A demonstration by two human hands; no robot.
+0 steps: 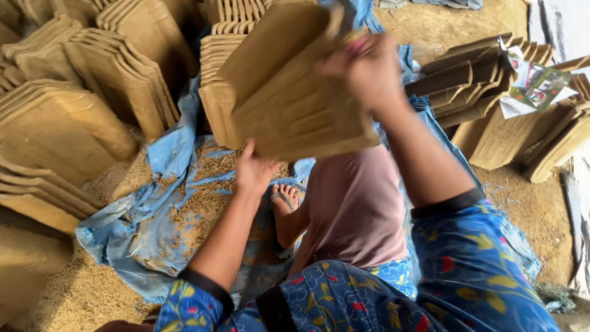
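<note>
I hold a large tan clay roof tile (289, 86) up in front of me, tilted. My right hand (369, 71) grips its upper right edge. My left hand (253, 169) supports its lower left edge from below. Both arms wear blue flowered sleeves. Below the tile are my foot in a sandal (284, 200) and my knee under pink cloth (356, 206).
Stacks of the same clay tiles (74, 92) fill the left and the back. More tiles (491, 104) lean in rows at the right, with a printed paper (533, 83) on them. A blue tarp (166, 184) strewn with husks covers the sawdust ground.
</note>
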